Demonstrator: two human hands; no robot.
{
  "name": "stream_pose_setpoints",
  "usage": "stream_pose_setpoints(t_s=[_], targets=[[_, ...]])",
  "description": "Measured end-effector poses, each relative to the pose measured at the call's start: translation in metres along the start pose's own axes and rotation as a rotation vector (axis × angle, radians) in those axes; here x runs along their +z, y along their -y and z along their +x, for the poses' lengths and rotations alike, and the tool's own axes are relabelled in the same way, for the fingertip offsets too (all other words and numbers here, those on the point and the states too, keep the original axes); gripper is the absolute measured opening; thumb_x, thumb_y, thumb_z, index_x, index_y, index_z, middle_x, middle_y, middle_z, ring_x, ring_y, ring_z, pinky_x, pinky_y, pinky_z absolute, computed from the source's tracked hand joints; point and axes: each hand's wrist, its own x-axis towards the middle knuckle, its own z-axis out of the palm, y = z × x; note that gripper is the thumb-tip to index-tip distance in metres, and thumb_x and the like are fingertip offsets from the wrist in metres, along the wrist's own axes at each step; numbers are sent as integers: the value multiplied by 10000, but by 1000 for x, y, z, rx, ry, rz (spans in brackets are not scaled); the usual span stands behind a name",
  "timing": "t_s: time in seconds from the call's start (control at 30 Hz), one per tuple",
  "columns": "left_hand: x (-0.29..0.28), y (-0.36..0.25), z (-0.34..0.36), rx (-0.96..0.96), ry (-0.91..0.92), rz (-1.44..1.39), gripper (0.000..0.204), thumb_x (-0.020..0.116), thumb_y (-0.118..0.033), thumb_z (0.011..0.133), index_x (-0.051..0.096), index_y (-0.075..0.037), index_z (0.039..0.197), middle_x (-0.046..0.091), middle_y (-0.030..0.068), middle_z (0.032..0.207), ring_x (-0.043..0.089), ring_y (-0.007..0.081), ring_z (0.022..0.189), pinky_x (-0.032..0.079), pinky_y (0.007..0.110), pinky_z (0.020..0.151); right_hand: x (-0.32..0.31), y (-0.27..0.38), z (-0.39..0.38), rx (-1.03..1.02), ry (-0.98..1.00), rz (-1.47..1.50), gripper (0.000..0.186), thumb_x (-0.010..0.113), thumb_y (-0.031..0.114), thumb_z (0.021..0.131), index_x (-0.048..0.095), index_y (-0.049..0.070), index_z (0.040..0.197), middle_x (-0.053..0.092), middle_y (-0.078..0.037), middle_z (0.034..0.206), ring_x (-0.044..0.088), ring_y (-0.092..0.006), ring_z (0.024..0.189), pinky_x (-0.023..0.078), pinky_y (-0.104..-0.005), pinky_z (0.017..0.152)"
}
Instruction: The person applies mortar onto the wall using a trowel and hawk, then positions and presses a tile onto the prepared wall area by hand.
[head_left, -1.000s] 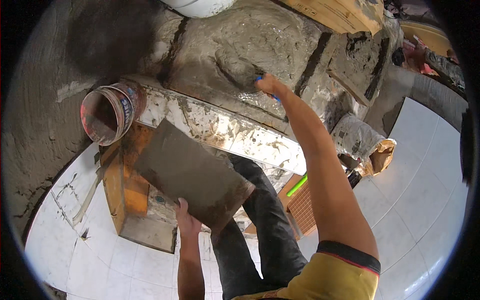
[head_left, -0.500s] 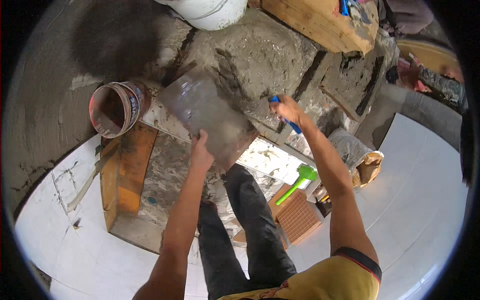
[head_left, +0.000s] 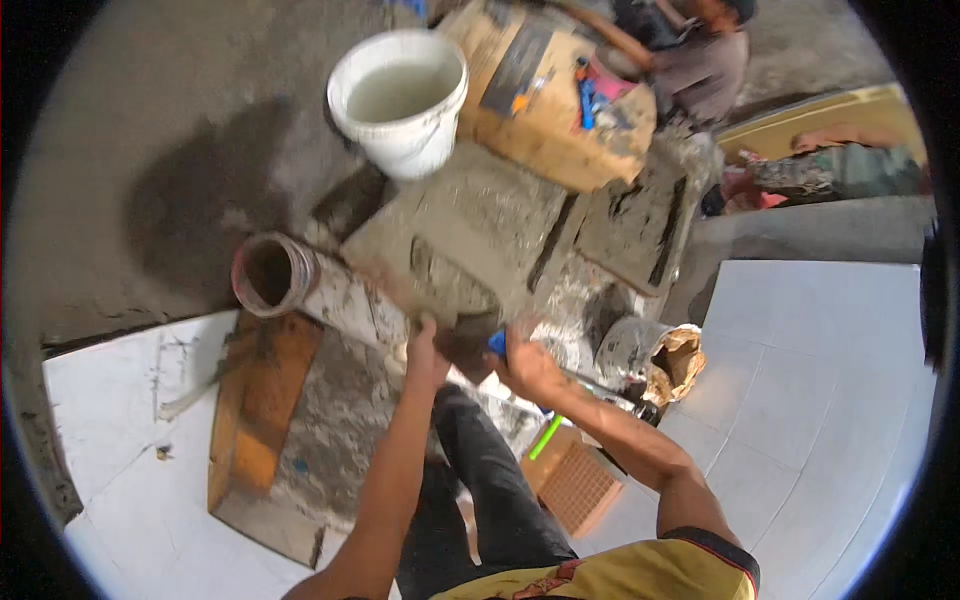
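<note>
Low in front of me, my left hand (head_left: 428, 355) is closed at the near edge of a flat grey tile (head_left: 400, 262), which is smeared and blurred. My right hand (head_left: 530, 365) is closed on a trowel with a blue handle (head_left: 497, 343). A dark shape between my hands looks like its blade, but blur hides the outline. Both hands are close together. Just beyond them spreads wet grey mortar (head_left: 510, 195) with long dark grooves, and I cannot tell exactly where the tile's far edge meets it.
A white bucket (head_left: 447, 130) of cloudy water stands beyond, beside a cardboard box (head_left: 530, 135) with small tools on it. Another person (head_left: 700, 75) is at the far right. Nearby are a mortar-stained bucket (head_left: 238, 285), a paper bag (head_left: 682, 365), a green mallet handle (head_left: 547, 437) and brown gridded tiles (head_left: 580, 490).
My view has tilted up, bringing the white bucket and the other person into sight. My right hand has come in leftward with the trowel, close to my left. The tile's glossy face has turned away.
</note>
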Motion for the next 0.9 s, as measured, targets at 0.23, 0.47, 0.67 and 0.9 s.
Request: stream_pose_setpoints(t_s=[0.23, 0.47, 0.67, 0.9], targets=[[-63, -36, -220, 139, 362, 93, 484, 507, -359, 1055, 436, -53, 1423, 560, 126, 1356, 564, 320, 1225, 467, 510, 1030, -102, 109, -187, -235, 71, -59, 521, 614, 381, 957, 464, -76, 1156, 584, -301, 626, 654, -493, 677, 514, -565, 586], [-13, -97, -508, 361, 397, 12, 553, 579, -406, 1011, 459, -72, 1435, 586, 116, 1344, 591, 322, 1193, 483, 496, 1025, -238, 222, -342, -769, 33, -492, 379, 669, 358, 880, 589, 20, 1031, 650, -223, 715, 684, -414, 701, 556, -494, 592], [2, -134, -633, 800, 41, 173, 480, 552, -335, 1025, 584, 48, 1314, 638, 120, 1284, 586, 271, 1222, 457, 433, 1073, -294, 301, -370, -989, -117, -515, 378, 750, 122, 752, 567, 79, 1079, 642, -181, 766, 659, -411, 774, 515, -479, 652], [-107, -167, -622, 1259, -6, 198, 381, 529, -291, 1057, 624, 30, 1240, 638, 52, 1216, 629, 160, 1057, 522, 353, 914, -285, 381, -314, -1498, -91, -406, 352, 716, 76, 739, 497, 36, 1011, 588, -189, 931, 606, -430, 905, 504, -486, 769]])
